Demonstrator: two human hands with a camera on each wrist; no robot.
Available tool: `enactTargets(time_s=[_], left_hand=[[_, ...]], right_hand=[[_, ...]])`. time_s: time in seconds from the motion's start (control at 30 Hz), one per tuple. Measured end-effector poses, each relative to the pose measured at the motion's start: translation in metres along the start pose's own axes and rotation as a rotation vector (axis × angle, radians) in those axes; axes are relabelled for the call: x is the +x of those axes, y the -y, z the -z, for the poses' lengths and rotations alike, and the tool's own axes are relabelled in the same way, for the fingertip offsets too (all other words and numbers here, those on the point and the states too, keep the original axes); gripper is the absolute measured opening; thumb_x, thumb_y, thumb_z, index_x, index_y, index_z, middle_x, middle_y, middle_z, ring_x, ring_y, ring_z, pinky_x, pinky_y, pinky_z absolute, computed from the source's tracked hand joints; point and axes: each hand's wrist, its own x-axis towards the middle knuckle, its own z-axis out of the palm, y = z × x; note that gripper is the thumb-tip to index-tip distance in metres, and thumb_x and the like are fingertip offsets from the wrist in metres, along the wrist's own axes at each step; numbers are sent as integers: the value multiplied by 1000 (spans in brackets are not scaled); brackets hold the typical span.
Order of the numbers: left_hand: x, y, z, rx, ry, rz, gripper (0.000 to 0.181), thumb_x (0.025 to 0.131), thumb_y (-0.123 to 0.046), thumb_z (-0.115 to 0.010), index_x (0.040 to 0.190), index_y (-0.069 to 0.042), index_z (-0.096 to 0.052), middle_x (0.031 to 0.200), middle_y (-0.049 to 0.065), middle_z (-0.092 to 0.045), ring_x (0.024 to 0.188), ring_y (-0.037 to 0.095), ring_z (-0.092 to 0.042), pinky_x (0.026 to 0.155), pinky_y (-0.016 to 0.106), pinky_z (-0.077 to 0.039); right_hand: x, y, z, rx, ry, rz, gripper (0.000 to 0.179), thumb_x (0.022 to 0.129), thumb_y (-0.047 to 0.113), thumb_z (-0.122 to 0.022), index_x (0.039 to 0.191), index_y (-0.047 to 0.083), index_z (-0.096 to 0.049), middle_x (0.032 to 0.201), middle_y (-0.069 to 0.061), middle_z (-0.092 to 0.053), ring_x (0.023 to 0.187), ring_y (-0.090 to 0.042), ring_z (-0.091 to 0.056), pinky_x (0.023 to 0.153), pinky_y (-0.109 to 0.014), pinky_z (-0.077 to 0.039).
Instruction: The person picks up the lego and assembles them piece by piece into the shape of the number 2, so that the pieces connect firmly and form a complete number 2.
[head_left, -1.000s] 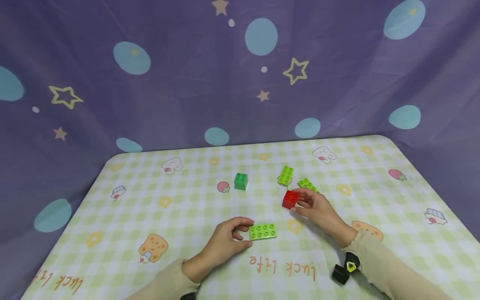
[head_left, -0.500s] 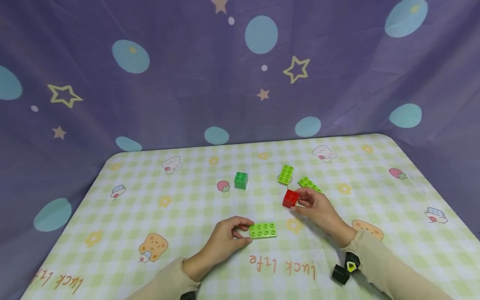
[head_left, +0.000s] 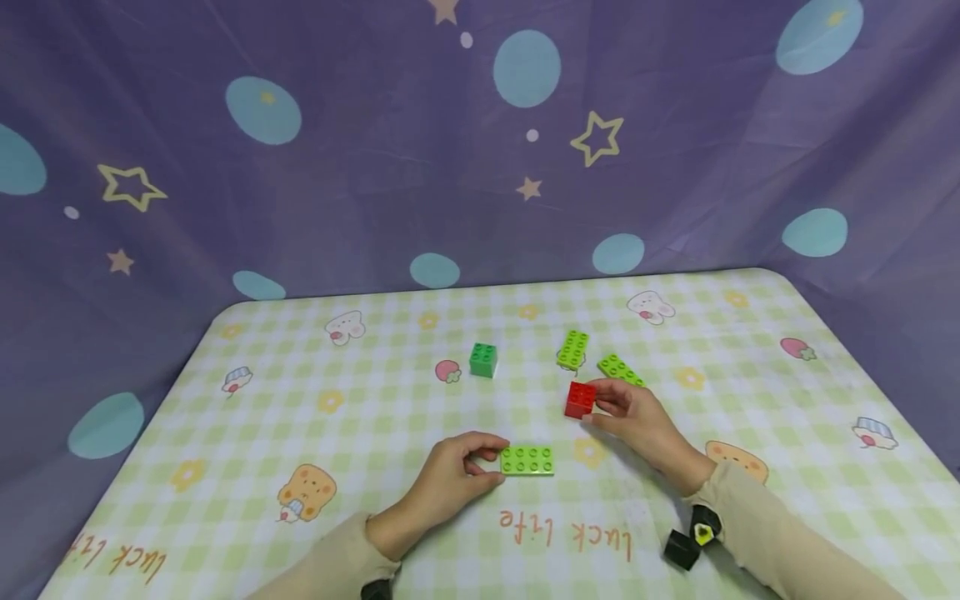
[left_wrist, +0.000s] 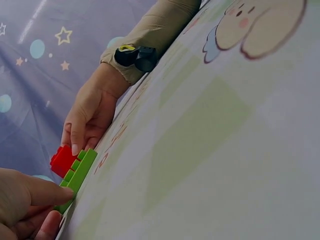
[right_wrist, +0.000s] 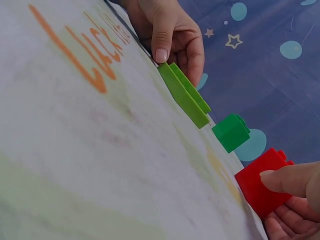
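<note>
Red block (head_left: 579, 401) pinched in yr R hand (head_left: 637, 421), thumb opp. fingers; yr L hand (head_left: 453, 475), half-curled, pinches lt-green brick (head_left: 528, 461) at one end; dk-green block (head_left: 483, 361) beyond, apart.

My right hand (head_left: 633, 418) partly hides the rightmost lime plate (head_left: 618, 367), the head view's bottom edge crops my sleeves (head_left: 787, 533)

Right of the head view's centre we see a red brick (head_left: 579, 400), near the middle a mid-green brick (head_left: 483, 361), and lower down a lime-green brick (head_left: 527, 461). The tablecloth (head_left: 397, 400) across the lower half is checked pale green and white with orange lettering; in the upper half we find a purple curtain (head_left: 367, 192) with light-blue spots and yellow stars.
</note>
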Motion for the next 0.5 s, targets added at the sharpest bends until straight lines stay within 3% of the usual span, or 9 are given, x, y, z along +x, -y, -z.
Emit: enactTargets(time_s=[0.5], left_hand=[[2, 2, -1, 29, -3, -37, 32, 77, -5, -76, 108, -5, -68, 91, 5, -65, 66, 7, -56, 61, 21, -50]], right_hand=[[-2, 2, 3, 39, 31, -42, 47, 80, 2, -72, 123, -8, -56, 119, -22, -61, 100, -9, -63, 84, -15, -47]])
